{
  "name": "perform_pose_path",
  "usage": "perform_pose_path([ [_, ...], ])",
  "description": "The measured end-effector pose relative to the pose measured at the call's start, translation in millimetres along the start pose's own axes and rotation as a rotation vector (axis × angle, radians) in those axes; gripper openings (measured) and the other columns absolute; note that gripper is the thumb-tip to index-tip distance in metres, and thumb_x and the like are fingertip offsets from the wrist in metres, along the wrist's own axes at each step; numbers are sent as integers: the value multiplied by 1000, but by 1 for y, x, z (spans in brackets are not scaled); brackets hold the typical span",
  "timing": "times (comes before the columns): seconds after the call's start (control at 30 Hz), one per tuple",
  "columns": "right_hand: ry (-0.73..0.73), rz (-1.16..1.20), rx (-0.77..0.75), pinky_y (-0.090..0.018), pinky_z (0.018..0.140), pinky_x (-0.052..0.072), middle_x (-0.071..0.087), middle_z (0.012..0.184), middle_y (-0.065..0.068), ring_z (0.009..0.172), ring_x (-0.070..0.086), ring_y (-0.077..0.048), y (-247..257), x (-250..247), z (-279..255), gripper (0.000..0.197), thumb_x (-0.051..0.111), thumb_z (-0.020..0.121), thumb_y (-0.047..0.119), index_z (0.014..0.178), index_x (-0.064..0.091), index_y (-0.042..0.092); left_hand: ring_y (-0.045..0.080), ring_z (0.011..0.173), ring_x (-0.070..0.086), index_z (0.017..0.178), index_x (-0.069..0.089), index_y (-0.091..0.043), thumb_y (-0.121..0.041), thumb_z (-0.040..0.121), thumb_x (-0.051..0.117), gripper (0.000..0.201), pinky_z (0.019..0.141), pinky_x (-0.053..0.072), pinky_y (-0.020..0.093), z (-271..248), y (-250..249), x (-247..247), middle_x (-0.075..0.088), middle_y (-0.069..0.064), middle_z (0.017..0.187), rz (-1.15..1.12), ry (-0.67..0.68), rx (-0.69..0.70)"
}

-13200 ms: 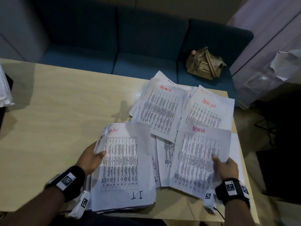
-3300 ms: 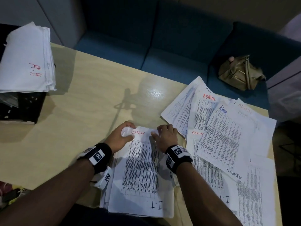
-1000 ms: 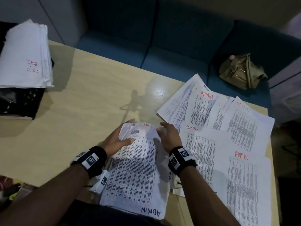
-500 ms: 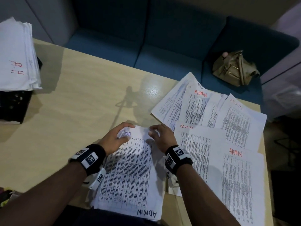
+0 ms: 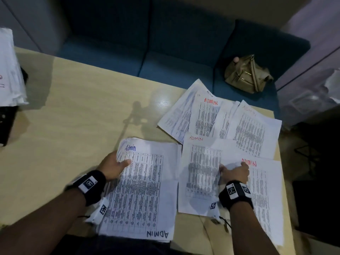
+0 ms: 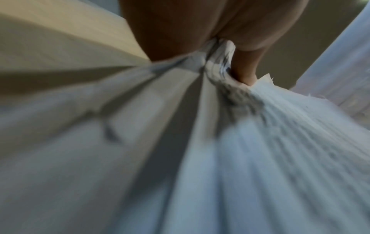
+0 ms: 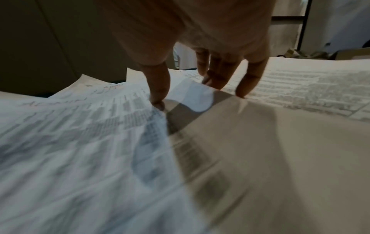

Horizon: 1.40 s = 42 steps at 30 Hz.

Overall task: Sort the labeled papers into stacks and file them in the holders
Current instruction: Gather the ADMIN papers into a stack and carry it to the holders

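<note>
A thick stack of printed sheets marked ADMIN lies on the table's near edge. My left hand grips its upper left edge, thumb on top; the left wrist view shows that thumb dug into the stack's edge. To the right, several loose ADMIN sheets overlap in a fan. My right hand rests spread on them, fingertips down. In the right wrist view the thumb presses one printed sheet and the other fingers touch the sheet beside it; a curled paper corner stands between them.
At the far left a tall paper pile sits on a black holder. The wooden table ends just right of the loose sheets. Behind it are a blue sofa and a tan bag.
My right hand has left the stack's top edge and moved right onto the loose sheets. My left hand has slid to the stack's left edge, and the stack's top sheet now lies flat.
</note>
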State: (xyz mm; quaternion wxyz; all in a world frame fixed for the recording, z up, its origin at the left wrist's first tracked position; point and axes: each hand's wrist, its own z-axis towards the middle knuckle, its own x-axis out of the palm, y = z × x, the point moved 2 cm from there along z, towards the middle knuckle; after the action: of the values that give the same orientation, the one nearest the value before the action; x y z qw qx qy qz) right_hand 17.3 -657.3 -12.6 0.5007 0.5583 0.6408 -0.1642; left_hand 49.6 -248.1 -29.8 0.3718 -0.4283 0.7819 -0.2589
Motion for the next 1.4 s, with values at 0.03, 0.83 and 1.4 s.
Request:
perform_pose_path([
  [0.03,38,68,-10,-45,100,42,45,139,-23,123,49,-39,-2,2,1,68,70,85,22,140,32,6,18,102,64,116,60,-27,-22,91,63,26,91,51,40,0,-2,0,69,-4,111,6,3,0],
  [0.83,-137,81,-23,-34,86,44,59,119,-19,112,54,-35,-116,-82,42,38,58,89,24,124,51,9,24,106,56,135,51,-18,-25,95,58,41,94,44,37,7,-42,51,62,8,128,79,0,44],
  [1.4,-201,387,-223,-29,76,44,67,103,-22,84,59,-25,-67,-86,0,22,62,88,15,108,63,5,24,99,60,132,51,-21,-28,96,55,37,78,47,32,2,-36,55,65,4,118,14,-39,7],
])
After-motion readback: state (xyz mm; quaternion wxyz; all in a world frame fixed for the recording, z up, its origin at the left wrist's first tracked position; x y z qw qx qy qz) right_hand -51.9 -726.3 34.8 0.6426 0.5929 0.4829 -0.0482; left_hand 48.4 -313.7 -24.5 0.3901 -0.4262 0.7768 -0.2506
